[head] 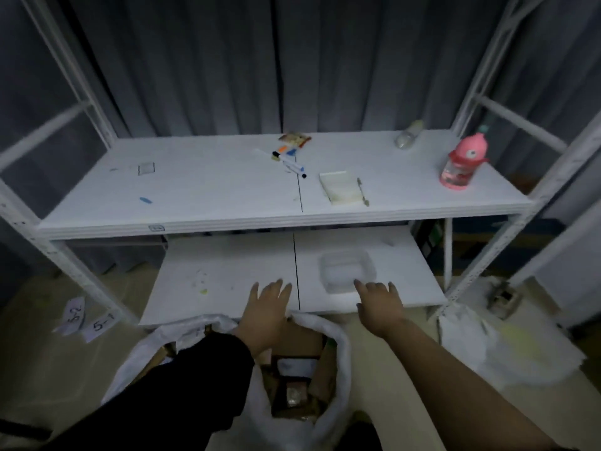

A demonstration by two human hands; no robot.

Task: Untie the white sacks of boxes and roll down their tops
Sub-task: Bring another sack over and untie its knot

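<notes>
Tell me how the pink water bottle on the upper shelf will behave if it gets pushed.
The pink translucent water bottle stands upright near the right end of the white upper shelf, so a push high up would probably tip it. It looks partly filled, so likely fairly heavy. On its side, its rounded body might roll.

Pink bottle (461,162), markers (289,161) on shelf (201,190)

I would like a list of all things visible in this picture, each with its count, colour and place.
sack: 1, white, open, floor in front, holding boxes
boxes: several, brown, inside sack
second sack: 1, white, floor at right
bottle: 1, pink, upper shelf right
markers: a few, upper shelf middle
notepad: 1, white, upper shelf
clear tray: 1, lower shelf right
paper labels: 2, white, floor left
left hand: open, above sack
right hand: open, at lower shelf edge
</notes>
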